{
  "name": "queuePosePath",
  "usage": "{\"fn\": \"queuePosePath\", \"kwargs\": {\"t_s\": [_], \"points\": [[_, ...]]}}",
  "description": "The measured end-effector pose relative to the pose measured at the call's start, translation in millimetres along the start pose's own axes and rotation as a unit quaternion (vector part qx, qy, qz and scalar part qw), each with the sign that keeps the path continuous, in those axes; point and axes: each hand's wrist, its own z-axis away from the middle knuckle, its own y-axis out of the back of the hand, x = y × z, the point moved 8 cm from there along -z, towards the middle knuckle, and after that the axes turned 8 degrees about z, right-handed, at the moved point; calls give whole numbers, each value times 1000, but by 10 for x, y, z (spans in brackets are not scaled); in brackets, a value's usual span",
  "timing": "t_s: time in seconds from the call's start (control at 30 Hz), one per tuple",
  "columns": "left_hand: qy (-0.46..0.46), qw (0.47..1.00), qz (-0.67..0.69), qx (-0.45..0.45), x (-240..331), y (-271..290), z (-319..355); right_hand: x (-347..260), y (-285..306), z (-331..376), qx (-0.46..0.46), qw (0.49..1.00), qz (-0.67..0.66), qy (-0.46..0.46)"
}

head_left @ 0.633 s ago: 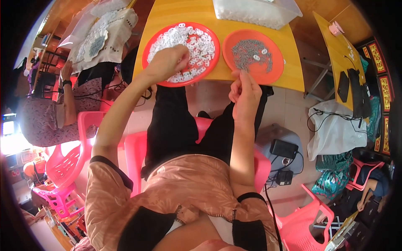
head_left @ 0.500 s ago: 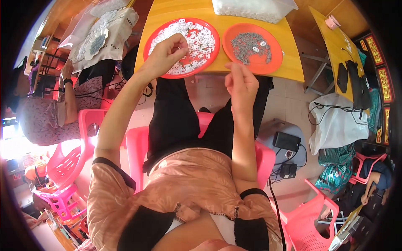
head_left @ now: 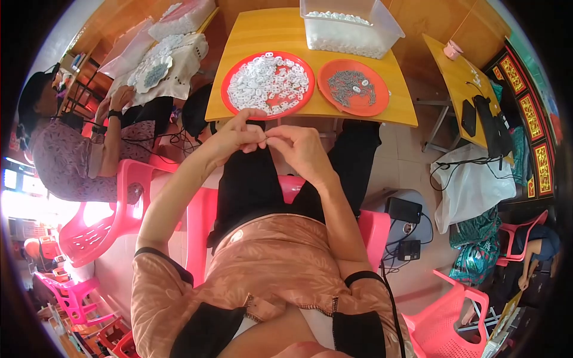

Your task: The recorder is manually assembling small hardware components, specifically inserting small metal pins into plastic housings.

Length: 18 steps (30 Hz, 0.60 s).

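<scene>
Both hands met over the lap, just short of the near edge of the yellow worktop [head_left: 268, 36]. The left hand [head_left: 236, 140] and right hand [head_left: 298, 149] were fingertip to fingertip, pinching a small pale piece [head_left: 267, 138] between them; its kind could not be told. Beyond them on the worktop stood a red plate [head_left: 230, 104] of white pieces, an orange plate [head_left: 382, 101] of grey pieces beside it, and a clear tub [head_left: 391, 30] behind.

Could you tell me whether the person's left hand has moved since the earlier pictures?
Yes. The left hand has drawn back off the round red plastic plate of white pieces, past the yellow table edge, to meet the right hand.
</scene>
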Motion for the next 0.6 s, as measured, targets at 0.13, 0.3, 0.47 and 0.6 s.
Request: {"fn": "queuePosePath", "kwargs": {"t_s": [0.13, 0.3, 0.47, 0.6], "points": [[46, 998, 27, 26, -104, 128, 2, 33, -74, -15, -22, 999, -27, -27], [27, 999, 17, 3, -113, 38, -137, 238, -18, 0, -12, 997, -54, -58], [-104, 975, -184, 68, 77, 172, -606, 470, 195, 23, 58, 992, -75, -84], [-314, 744, -562, 177, 388, 251, -923, 610, 366, 48, 140, 973, -146, -116]]}}
